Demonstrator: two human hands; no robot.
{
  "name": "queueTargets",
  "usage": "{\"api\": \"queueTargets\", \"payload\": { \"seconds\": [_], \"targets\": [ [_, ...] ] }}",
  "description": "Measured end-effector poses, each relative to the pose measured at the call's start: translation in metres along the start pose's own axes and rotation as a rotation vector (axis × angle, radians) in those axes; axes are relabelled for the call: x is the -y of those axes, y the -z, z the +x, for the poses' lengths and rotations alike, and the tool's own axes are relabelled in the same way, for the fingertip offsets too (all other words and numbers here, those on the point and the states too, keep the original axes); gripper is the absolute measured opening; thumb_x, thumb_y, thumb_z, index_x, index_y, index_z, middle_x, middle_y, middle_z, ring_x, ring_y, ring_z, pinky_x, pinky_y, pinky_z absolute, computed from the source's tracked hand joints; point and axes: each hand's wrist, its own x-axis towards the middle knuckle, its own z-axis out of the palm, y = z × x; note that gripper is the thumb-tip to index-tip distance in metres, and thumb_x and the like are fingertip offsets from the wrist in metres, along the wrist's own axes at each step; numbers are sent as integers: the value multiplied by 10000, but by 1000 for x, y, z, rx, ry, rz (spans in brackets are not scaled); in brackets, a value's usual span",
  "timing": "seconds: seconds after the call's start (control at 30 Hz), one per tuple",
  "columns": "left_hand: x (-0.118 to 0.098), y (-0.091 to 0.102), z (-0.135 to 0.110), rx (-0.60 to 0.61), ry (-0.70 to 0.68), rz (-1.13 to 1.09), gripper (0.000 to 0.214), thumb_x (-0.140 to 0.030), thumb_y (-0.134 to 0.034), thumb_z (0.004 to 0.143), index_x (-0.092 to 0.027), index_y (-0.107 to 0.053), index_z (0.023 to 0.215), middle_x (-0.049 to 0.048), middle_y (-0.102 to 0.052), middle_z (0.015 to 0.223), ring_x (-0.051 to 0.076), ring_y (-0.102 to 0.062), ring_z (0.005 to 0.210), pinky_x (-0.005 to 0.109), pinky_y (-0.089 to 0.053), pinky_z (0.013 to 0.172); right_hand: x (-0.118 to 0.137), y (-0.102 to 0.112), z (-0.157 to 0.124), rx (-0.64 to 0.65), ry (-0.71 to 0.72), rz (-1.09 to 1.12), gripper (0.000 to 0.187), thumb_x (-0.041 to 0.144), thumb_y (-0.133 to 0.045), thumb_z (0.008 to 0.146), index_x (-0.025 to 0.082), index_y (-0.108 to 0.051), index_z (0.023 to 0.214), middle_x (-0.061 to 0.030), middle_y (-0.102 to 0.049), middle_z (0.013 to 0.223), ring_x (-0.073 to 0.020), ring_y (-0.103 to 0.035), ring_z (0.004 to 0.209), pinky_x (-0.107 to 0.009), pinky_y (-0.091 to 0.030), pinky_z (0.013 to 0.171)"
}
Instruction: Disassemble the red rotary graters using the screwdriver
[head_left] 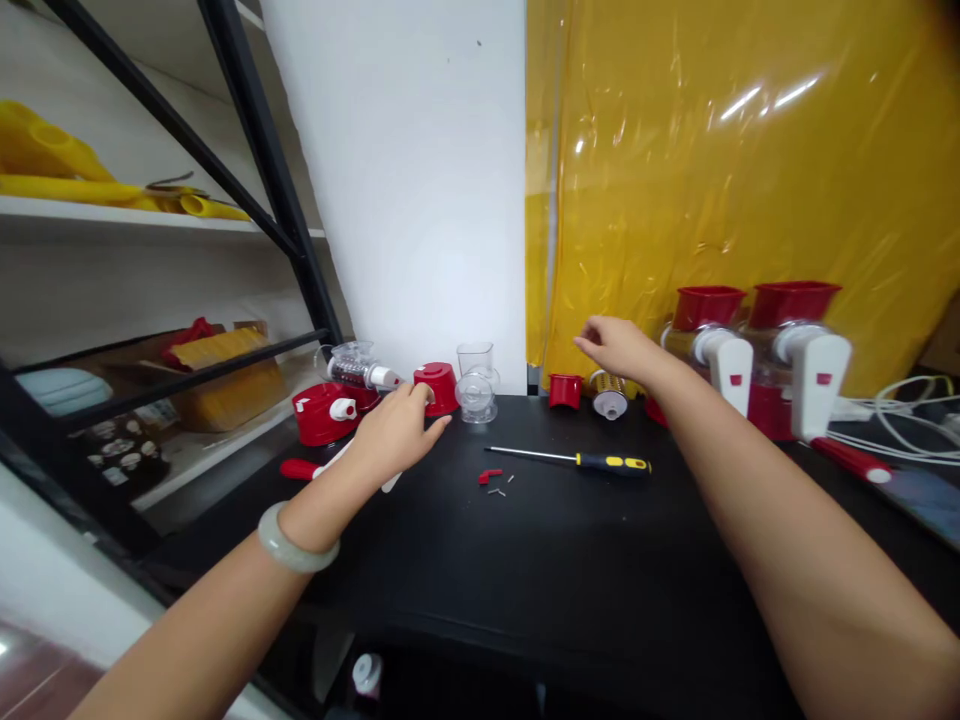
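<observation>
My left hand (pixel 397 432) rests on the black table (pixel 525 560), fingers curled loosely beside a red plastic cup-shaped part (pixel 439 387); whether it grips anything is unclear. A white handle (pixel 337 458) with a red end lies under that hand. My right hand (pixel 619 347) hovers above a small red part (pixel 565 390) and a grater drum (pixel 609 394), fingers bent and apart, holding nothing. A yellow-and-black screwdriver (pixel 577 460) lies between the hands, with a small red clip (pixel 490 476) and loose screws (pixel 501 488) near it.
A clear plastic hopper (pixel 478 385) stands against the white wall. A disassembled red grater (pixel 334 400) sits at left. Two assembled red-and-white graters (pixel 765 360) stand at right before yellow plastic sheeting. White cables (pixel 900 420) lie far right. Black shelving (pixel 150 390) stands at left.
</observation>
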Motion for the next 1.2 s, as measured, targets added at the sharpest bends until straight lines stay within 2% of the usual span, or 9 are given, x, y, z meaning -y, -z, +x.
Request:
{"api": "queueTargets", "payload": {
  "seconds": [0.1,0.2,0.4,0.47,0.53,0.73,0.9,1.03,1.2],
  "targets": [
    [-21,0,14,-6,-40,-55,328,-474,-506,895,-176,-539,1027,136,-633,1069,288,-623,976,354,-463,750,-37,-8,1,5,-131,-58,189,293,-590,886,127,-676,920,-153,-725,922,-269,-668,876,-333,-474,760],
    [-45,-5,27,26,-75,-149,339,-477,-527,884,-179,-559,1042,112,-662,996,274,-645,910,348,-455,731,-54,-8,0,-56,-184,-82,181,306,-615,860,143,-690,891,-143,-719,894,-264,-667,857,-333,-482,764],
    [-79,-26,34,1,-144,-295,269,-440,-493,908,-199,-586,981,86,-676,938,230,-644,791,320,-414,627,-72,41,-8,-451,-251,-114,353,349,-393,964,135,-595,1158,-187,-612,1155,-304,-532,1147,-416,-387,995],
    [-80,-35,30,-48,-175,-326,229,-403,-469,923,-212,-574,993,67,-673,947,217,-642,800,311,-410,626,-86,52,-16,-618,-312,-119,384,365,-433,945,135,-563,1223,-200,-558,1218,-334,-464,1211,-460,-341,1026],
    [-77,-42,27,-68,-186,-342,196,-378,-469,922,-221,-569,983,46,-669,925,210,-643,798,309,-413,634,-102,54,-23,-706,-391,-96,455,408,-525,898,152,-544,1274,-205,-522,1248,-358,-431,1226,-483,-322,1023],
    [-68,-47,23,-64,-168,-397,186,-358,-471,916,-218,-578,977,48,-672,908,205,-648,824,310,-428,680,-131,29,-28,-471,-598,120,844,576,-697,748,182,-400,1433,-217,-532,1268,-382,-499,1219,-480,-384,990],
    [-70,-50,22,-28,-185,-409,198,-377,-468,915,-225,-587,960,42,-673,894,206,-644,801,308,-417,658,-132,19,-24,-445,-642,167,1151,530,-764,695,100,-111,1539,-284,-553,1299,-392,-594,1165,-465,-476,920],
    [-71,-52,21,-25,-200,-419,209,-383,-464,916,-224,-594,952,42,-670,886,206,-640,794,309,-414,653,-132,21,-23,-426,-689,178,1200,513,-775,688,75,-48,1536,-291,-611,1238,-402,-635,1116,-479,-509,889],
    [-72,-51,20,-11,-207,-423,215,-386,-471,912,-222,-604,950,37,-670,874,198,-637,779,308,-413,652,-132,21,-24,-420,-731,172,1166,529,-769,678,50,-113,1514,-303,-613,1239,-413,-632,1123,-482,-528,877]
  ]
}}
